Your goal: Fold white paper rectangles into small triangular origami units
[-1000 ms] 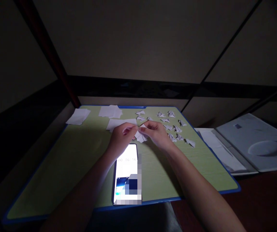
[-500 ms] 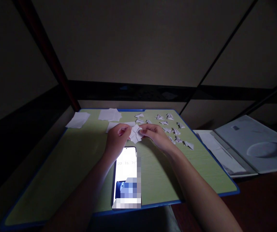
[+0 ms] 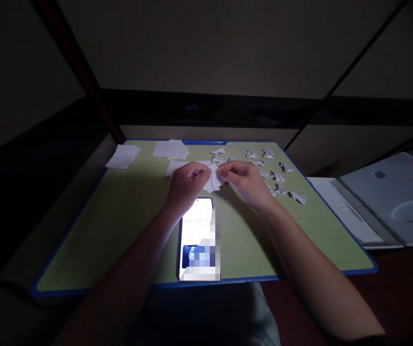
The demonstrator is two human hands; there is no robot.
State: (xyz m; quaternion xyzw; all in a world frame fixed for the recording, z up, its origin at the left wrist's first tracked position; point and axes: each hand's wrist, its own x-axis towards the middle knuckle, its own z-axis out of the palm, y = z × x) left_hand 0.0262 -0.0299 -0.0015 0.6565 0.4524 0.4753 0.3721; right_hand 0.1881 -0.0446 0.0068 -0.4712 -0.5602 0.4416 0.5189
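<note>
Both hands meet over the middle of a green board with a blue rim [image 3: 83,240]. My left hand [image 3: 186,185] and my right hand [image 3: 247,180] each pinch one side of a small white piece of paper [image 3: 214,179], held just above the board. A lit phone [image 3: 199,238] lies flat under my left wrist, near the board's front edge. Several small folded white paper pieces [image 3: 274,175] lie scattered to the right of my right hand.
Flat white paper sheets [image 3: 170,150] lie along the board's far edge, one [image 3: 122,156] hanging off the far left corner. A grey-white folder or box [image 3: 394,197] rests to the right of the board. The room is dark; dark beams cross behind.
The view has tilted, so the board and hands sit higher in the picture. My hands have kept hold of the paper and turned it slightly between the fingers.
</note>
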